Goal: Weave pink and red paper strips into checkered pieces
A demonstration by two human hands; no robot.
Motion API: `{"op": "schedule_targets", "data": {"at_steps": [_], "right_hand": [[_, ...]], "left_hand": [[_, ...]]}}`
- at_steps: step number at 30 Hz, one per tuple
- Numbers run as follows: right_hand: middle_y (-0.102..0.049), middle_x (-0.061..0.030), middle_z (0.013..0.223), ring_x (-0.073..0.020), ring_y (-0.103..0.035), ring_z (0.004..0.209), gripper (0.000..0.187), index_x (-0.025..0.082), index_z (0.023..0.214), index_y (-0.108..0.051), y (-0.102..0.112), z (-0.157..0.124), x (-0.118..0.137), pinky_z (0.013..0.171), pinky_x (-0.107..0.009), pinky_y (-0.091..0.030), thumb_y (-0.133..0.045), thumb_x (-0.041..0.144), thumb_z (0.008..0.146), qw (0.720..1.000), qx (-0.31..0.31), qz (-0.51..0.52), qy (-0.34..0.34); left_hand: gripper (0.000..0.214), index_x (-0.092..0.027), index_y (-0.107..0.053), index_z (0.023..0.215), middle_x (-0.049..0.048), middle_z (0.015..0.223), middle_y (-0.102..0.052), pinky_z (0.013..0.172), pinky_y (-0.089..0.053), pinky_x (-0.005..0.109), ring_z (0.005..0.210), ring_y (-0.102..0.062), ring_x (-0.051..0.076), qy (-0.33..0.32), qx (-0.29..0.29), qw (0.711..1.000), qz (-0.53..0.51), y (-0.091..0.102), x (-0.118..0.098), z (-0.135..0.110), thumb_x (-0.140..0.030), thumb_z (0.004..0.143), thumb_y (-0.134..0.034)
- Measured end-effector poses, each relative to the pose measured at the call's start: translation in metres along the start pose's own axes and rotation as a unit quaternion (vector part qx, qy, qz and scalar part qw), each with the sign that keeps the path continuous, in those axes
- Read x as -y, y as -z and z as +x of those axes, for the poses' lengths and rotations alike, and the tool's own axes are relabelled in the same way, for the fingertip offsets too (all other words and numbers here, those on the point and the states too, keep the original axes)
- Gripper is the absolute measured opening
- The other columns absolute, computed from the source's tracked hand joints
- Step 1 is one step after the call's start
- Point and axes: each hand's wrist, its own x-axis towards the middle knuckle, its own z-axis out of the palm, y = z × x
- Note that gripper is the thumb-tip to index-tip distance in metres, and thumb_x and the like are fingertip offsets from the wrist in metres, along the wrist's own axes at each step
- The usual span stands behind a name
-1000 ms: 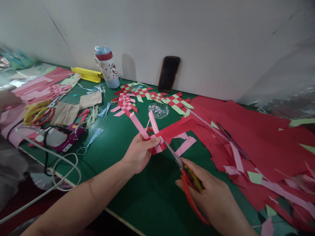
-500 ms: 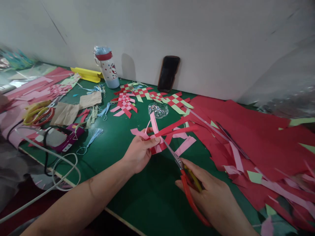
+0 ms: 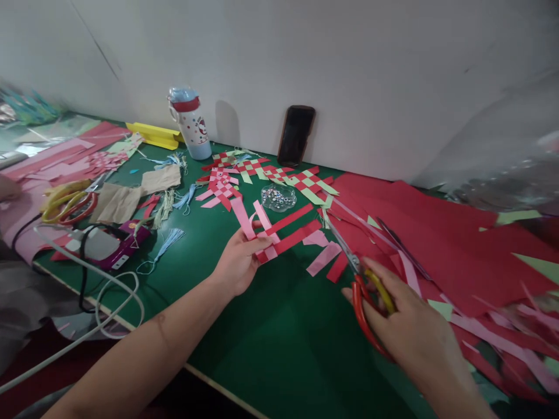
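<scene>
My left hand [image 3: 238, 262] pinches a small woven piece [image 3: 273, 233] of red and pink paper strips, held just above the green table [image 3: 262, 337]. Its loose strip ends stick out up-left and to the right. My right hand [image 3: 414, 329] grips red-and-yellow-handled scissors [image 3: 360, 279], blades together and pointing up-left, off to the right of the weave and apart from it. A cut pink strip [image 3: 324, 259] and a short red piece [image 3: 337, 269] lie on the table between weave and scissors.
Finished woven pieces [image 3: 262, 171] lie at the back beside a dish of googly eyes [image 3: 278, 198], a phone [image 3: 296, 135] leaning on the wall and a bottle [image 3: 191, 123]. Red paper sheets [image 3: 437, 233] cover the right. Scissors [image 3: 65, 201], a glue gun [image 3: 102, 247] and cable [image 3: 109, 291] lie left.
The scissors left the weave and swung right with my right hand. Trimmed red and pink ends dropped onto the table. My left hand drew the weave slightly left and turned it.
</scene>
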Motion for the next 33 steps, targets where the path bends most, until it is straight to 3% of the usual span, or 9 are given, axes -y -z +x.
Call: {"op": "schedule_targets", "data": {"at_steps": [9,11,14,17,19,21,24,29,33], "right_hand": [[-0.07,-0.0105,0.116,-0.0272,-0.073,0.078,0.055,0.024,0.131,-0.054,0.008,0.004,-0.004,0.051,-0.032,-0.051,-0.053,0.052,0.084,0.996,0.016,-0.061,-0.061],[-0.069,-0.0117,0.119,-0.0285,-0.072,0.085,0.057,0.021,0.134,-0.051,0.007,0.005,-0.007,0.058,-0.035,-0.053,-0.051,0.05,0.085,0.995,0.019,-0.068,-0.07],[-0.064,-0.0128,0.127,-0.0308,-0.069,0.098,0.057,0.018,0.135,-0.048,0.008,0.007,-0.013,0.071,-0.04,-0.054,-0.05,0.045,0.085,0.993,0.015,-0.065,-0.093],[-0.062,-0.0124,0.13,-0.0321,-0.065,0.104,0.059,0.017,0.136,-0.046,0.009,0.008,-0.016,0.079,-0.042,-0.052,-0.051,0.043,0.084,0.992,0.023,-0.052,-0.111],[-0.063,-0.013,0.128,-0.0327,-0.065,0.105,0.059,0.017,0.137,-0.045,0.008,0.007,-0.014,0.08,-0.043,-0.051,-0.05,0.044,0.084,0.991,0.042,-0.056,-0.111],[-0.065,-0.0139,0.124,-0.0326,-0.065,0.104,0.058,0.018,0.137,-0.045,0.007,0.007,-0.012,0.08,-0.043,-0.051,-0.05,0.043,0.085,0.991,0.053,-0.063,-0.105],[-0.066,-0.0148,0.122,-0.0314,-0.065,0.102,0.057,0.018,0.136,-0.047,0.004,0.006,-0.009,0.08,-0.042,-0.051,-0.051,0.042,0.084,0.992,0.061,-0.065,-0.086],[-0.063,-0.015,0.128,-0.0321,-0.065,0.105,0.057,0.017,0.137,-0.046,0.002,0.007,-0.011,0.083,-0.042,-0.05,-0.05,0.042,0.086,0.99,0.077,-0.075,-0.095],[-0.064,-0.0176,0.124,-0.0337,-0.064,0.106,0.059,0.014,0.139,-0.042,0.007,0.008,-0.017,0.083,-0.044,-0.049,-0.048,0.042,0.088,0.985,0.074,-0.099,-0.123]], "left_hand": [[0.039,-0.018,-0.059,0.105,0.0014,0.076,-0.067,0.06,-0.049,0.023,0.062,-0.064,0.011,-0.059,0.011,0.998,0.018,0.007,-0.013,0.0,-0.014,0.07,-0.076],[0.037,-0.018,-0.059,0.104,0.0004,0.075,-0.066,0.06,-0.049,0.022,0.063,-0.063,0.011,-0.059,0.055,0.996,0.026,0.01,-0.019,-0.002,-0.014,0.071,-0.076],[0.041,-0.018,-0.058,0.106,-0.0012,0.074,-0.064,0.056,-0.047,0.019,0.061,-0.063,0.01,-0.006,0.175,0.979,0.103,0.013,-0.026,-0.008,-0.014,0.07,-0.075],[0.053,-0.018,-0.054,0.118,-0.0007,0.078,-0.066,0.055,-0.046,0.019,0.063,-0.063,0.011,0.094,0.307,0.907,0.274,0.017,-0.029,-0.016,-0.015,0.069,-0.074],[0.059,-0.02,-0.051,0.127,-0.0006,0.082,-0.067,0.056,-0.045,0.02,0.064,-0.062,0.011,0.124,0.36,0.827,0.414,0.019,-0.03,-0.021,-0.016,0.071,-0.07],[0.062,-0.022,-0.048,0.133,-0.0008,0.083,-0.067,0.057,-0.044,0.02,0.065,-0.061,0.012,0.101,0.372,0.745,0.544,0.02,-0.032,-0.025,-0.019,0.074,-0.067],[0.065,-0.021,-0.041,0.141,0.0032,0.096,-0.068,0.064,-0.048,0.025,0.075,-0.064,0.016,0.013,0.328,0.666,0.67,0.024,-0.036,-0.033,-0.03,0.08,-0.062],[0.047,-0.017,-0.044,0.138,0.0123,0.131,-0.057,0.098,-0.045,0.042,0.117,-0.056,0.026,-0.231,0.138,0.57,0.776,0.045,-0.033,-0.057,-0.026,0.092,-0.043],[0.037,-0.017,-0.053,0.129,0.009,0.134,-0.056,0.109,-0.038,0.039,0.129,-0.047,0.022,-0.306,0.166,0.529,0.774,0.074,-0.015,-0.077,-0.027,0.099,-0.034]]}}
